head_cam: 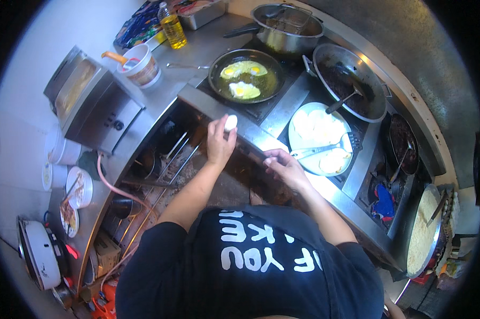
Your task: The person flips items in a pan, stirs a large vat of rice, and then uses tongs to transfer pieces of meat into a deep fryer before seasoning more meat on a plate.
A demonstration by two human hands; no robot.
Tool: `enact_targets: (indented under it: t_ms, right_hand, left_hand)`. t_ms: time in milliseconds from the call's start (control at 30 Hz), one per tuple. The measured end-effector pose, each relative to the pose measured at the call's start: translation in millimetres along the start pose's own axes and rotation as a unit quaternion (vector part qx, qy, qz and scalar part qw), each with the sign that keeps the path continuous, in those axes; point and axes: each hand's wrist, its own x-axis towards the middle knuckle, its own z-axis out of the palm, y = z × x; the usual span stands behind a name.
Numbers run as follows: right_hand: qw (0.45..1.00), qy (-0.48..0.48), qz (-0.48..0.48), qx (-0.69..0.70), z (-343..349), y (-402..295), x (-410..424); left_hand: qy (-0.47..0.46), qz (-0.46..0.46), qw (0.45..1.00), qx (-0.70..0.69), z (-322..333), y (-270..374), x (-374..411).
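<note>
Between its fingertips my left hand (221, 142) holds a white egg (231, 123), over the front edge of the stove and below the frying pan. Eggs with yellow yolks (244, 91) fry in oil in this dark frying pan (275, 89). My right hand (286, 168) is at the stove's metal front edge, fingers curled; whether it grips something small there I cannot tell. Just right of it lies a white plate (297, 130) with cooked eggs (318, 125), and a slotted spatula (324, 150) rests across it.
A wide metal pan (328, 52) with dark food and a ladle (347, 99) stands behind the plate. A deep pot (276, 38), an oil bottle (173, 30) and a plastic tub (144, 71) are farther back. At right are a blue cloth (383, 200) and a large pan of pale food (421, 235).
</note>
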Motion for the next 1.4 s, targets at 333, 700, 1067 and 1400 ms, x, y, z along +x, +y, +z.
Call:
enact_targets:
  t_ms: [333,700,1067,1400]
  right_hand:
    - [0.982,-0.075,-0.17,-0.036,-62,-98,181]
    - [0.978,-0.093,-0.117,-0.149,-134,-126,290]
    - [0.903,0.097,-0.236,-0.347,-120,-91,303]
    - [0.82,0.158,-0.423,-0.354,-107,-125,249]
  left_hand:
    - [-0.123,-0.202,0.914,-0.329,6,48,132]
    - [-0.236,-0.04,0.97,-0.041,72,38,245]
    - [-0.169,0.016,0.984,0.054,106,25,233]
    - [-0.067,0.19,0.979,0.026,75,55,226]
